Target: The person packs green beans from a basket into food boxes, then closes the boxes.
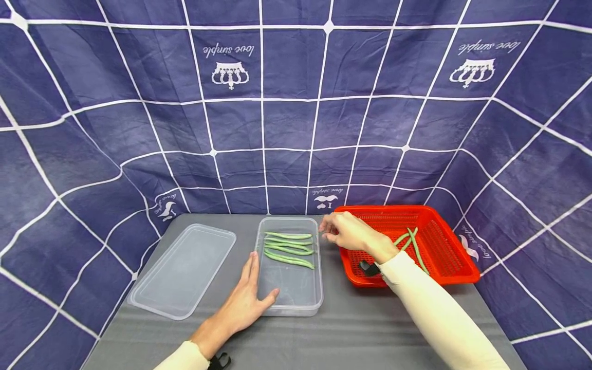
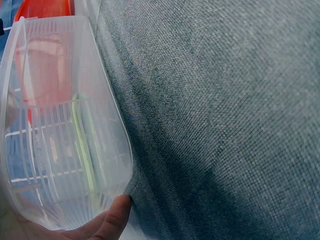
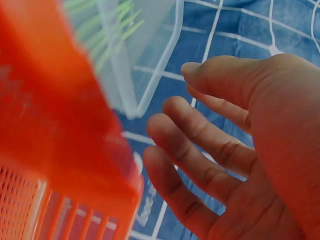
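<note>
Several green beans (image 1: 288, 252) lie side by side across the back half of a clear plastic container (image 1: 291, 290). My left hand (image 1: 245, 300) rests along the container's left side, fingers straight, with the thumb at its front corner; the left wrist view shows the thumb (image 2: 114, 220) against that corner. Between the container and a red plastic basket (image 1: 450, 252) hovers my right hand (image 1: 344, 231), palm down and holding nothing. Its fingers (image 3: 200, 130) are loosely bent and apart in the right wrist view. A few green beans (image 1: 418, 252) lie in the basket, partly hidden by my right forearm.
A flat translucent lid (image 1: 185, 272) lies on the grey tabletop (image 1: 351, 329) left of the container. Blue cloth (image 1: 296, 128) with white grid lines hangs behind and along both sides of the table.
</note>
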A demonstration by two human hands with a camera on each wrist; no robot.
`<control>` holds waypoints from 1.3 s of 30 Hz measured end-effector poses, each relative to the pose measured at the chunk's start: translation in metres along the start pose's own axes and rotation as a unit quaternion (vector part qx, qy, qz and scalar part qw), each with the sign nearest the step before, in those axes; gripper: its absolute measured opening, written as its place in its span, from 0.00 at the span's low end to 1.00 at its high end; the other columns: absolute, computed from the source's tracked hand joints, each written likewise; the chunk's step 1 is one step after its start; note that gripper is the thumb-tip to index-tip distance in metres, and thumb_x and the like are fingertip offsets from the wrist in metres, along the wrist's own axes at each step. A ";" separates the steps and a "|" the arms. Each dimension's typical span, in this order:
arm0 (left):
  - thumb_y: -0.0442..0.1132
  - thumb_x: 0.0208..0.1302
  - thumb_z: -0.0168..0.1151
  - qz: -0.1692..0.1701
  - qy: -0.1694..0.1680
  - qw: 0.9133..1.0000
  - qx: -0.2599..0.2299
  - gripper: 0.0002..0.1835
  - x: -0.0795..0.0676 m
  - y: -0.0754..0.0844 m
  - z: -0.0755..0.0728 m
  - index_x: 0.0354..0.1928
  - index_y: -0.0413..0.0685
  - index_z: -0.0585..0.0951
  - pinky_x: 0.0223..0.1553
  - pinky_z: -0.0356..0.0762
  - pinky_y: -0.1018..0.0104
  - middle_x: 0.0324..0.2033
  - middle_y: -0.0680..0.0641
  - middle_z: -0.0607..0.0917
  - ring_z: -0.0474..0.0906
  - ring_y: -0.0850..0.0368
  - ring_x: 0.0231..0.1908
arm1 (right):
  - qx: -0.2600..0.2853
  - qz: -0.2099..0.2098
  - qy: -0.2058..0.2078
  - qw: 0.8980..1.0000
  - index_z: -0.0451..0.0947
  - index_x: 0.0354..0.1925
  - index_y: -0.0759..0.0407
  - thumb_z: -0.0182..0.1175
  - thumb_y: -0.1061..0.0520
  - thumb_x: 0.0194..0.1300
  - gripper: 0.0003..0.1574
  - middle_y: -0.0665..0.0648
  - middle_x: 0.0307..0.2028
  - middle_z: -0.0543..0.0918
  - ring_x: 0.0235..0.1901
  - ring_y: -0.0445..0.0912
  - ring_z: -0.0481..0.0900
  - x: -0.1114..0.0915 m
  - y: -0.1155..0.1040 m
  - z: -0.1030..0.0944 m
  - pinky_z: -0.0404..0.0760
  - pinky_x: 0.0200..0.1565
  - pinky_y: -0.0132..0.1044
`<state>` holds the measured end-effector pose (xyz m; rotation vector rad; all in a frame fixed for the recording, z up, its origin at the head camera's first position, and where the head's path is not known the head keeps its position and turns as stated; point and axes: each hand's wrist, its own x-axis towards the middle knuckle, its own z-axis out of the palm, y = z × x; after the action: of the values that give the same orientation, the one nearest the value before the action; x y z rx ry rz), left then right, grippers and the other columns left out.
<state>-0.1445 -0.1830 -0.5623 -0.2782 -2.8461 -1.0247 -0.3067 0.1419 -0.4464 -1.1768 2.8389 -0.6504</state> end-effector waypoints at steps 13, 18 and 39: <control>0.58 0.78 0.75 0.000 0.009 1.000 -0.001 0.63 -0.008 0.000 0.001 0.93 0.27 0.49 0.84 0.72 0.33 0.92 0.24 0.53 0.62 0.24 0.89 | -0.022 0.026 0.025 0.999 0.93 0.50 0.59 0.78 0.61 0.74 0.08 0.49 0.39 0.93 0.42 0.47 0.91 -0.033 0.063 -0.021 0.89 0.51 0.46; 0.56 0.77 0.76 0.005 0.016 1.000 0.003 0.63 -0.005 0.000 0.000 0.93 0.27 0.50 0.84 0.72 0.33 0.92 0.24 0.54 0.62 0.24 0.89 | -0.021 0.041 0.016 0.999 0.92 0.50 0.62 0.79 0.62 0.73 0.10 0.52 0.39 0.94 0.43 0.50 0.92 -0.050 0.091 -0.030 0.90 0.52 0.51; 0.56 0.78 0.75 -0.010 -0.005 1.000 0.000 0.63 0.003 -0.001 -0.002 0.94 0.31 0.46 0.86 0.69 0.35 0.94 0.28 0.51 0.60 0.28 0.91 | -0.004 0.094 -0.066 0.993 0.95 0.44 0.45 0.88 0.60 0.55 0.19 0.46 0.40 0.97 0.42 0.35 0.89 -0.104 0.232 -0.008 0.85 0.47 0.35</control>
<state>-0.1472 -0.1850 -0.5607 -0.2577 -2.8637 -1.0301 -0.3903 0.3619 -0.5415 -0.9008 2.7975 -0.5313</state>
